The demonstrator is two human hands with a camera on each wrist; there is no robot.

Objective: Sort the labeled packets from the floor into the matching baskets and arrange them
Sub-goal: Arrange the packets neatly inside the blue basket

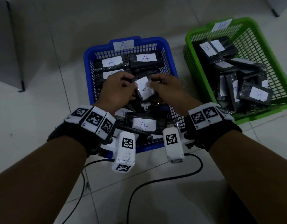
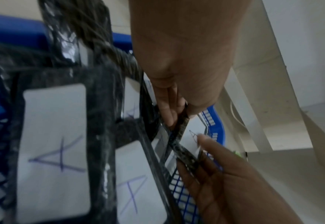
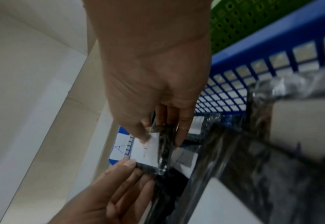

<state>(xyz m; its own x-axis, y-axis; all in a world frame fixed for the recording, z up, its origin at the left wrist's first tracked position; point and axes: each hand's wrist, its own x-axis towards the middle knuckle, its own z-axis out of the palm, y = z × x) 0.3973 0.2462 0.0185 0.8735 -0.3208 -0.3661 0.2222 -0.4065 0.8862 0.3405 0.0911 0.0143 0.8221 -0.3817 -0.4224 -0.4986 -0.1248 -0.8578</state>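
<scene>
Packet (image 1: 145, 88) pinched by both hands, edges hidden, letter blurred

Black packets (image 1: 145, 61) with white labels fill the blue basket (image 1: 87, 62); the other basket (image 1: 269, 50) is green.

Blue basket (image 1: 170, 62): interior packed with black packets (image 1: 145, 61) from far wall to near wall; both hands occupy its centre above the stack. Green basket (image 1: 267, 50): packets cover the left and near portions; bare mesh remains along the far right wall. Floor (image 1: 34, 110) left of the blue basket is open. Black cables (image 1: 155, 180) cross the floor at the near edge.
</scene>
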